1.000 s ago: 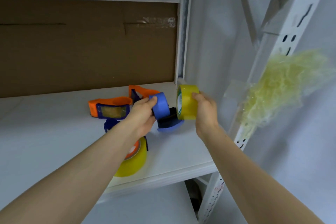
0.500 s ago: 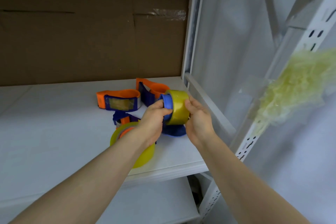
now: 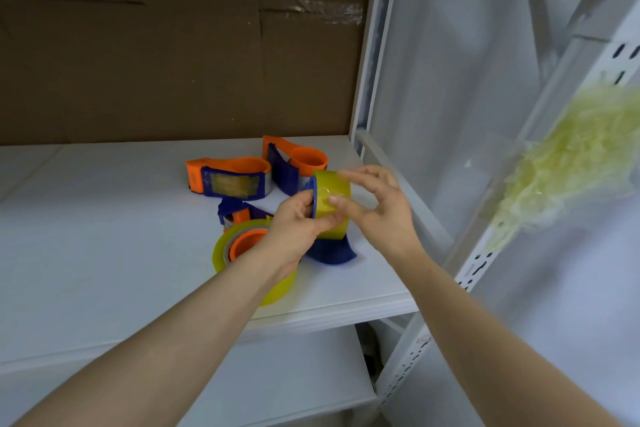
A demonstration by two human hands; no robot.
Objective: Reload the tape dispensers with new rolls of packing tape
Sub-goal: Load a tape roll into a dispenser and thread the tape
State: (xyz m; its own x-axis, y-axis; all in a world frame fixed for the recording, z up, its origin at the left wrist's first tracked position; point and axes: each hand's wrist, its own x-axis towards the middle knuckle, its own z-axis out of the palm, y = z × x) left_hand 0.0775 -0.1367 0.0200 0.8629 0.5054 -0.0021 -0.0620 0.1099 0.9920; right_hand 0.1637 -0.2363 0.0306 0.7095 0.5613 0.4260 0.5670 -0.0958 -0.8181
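Gripping the blue dispenser (image 3: 331,251) just above the white shelf (image 3: 104,236), the left hand (image 3: 298,218) has its fingers curled round the frame, thumb on the near side. A yellow tape roll (image 3: 329,215) sits on the dispenser's hub, standing on edge with its outer face toward the camera. The right hand (image 3: 379,215) meets it from the right with fingers (image 3: 349,175) spread and fairly straight; only the thumb tip and forefinger tip touch the roll's outer face. On the shelf behind lie two orange-and-blue dispensers (image 3: 228,178), close together. A third dispenser (image 3: 247,243), carrying its own yellow roll, lies under the left wrist, partly hidden. Brown cardboard (image 3: 173,62) backs the shelf. A blurred pale-yellow bundle (image 3: 571,163) hangs at the right.
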